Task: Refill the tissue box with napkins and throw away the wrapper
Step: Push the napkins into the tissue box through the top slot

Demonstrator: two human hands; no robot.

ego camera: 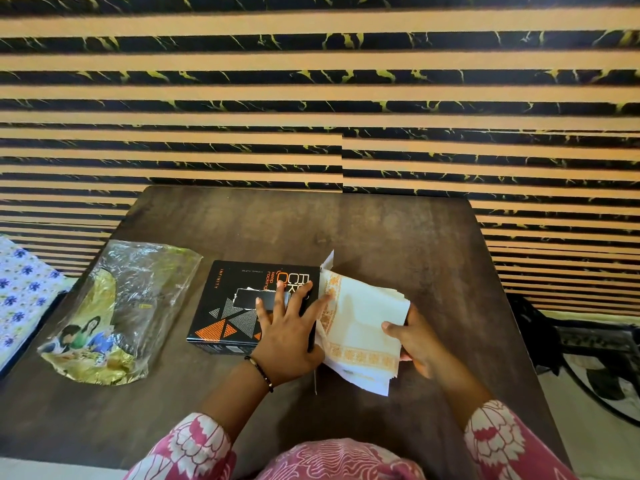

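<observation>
Table (pixel 381 230) dark wood, striped wall (pixel 311 98) | left hand (pixel 287 334) flat on box (pixel 242 306) | right hand (pixel 415 341) fingers clamp napkins (pixel 360 323)

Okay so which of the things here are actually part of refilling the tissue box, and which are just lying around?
Part of the job:
- black tissue box, steadied by the left hand
- stack of napkins, gripped by the right hand at the box's open right end
- empty plastic wrapper, to be thrown away

Just lying about:
- floral cloth at the left edge
- black stand on the floor, right
</observation>
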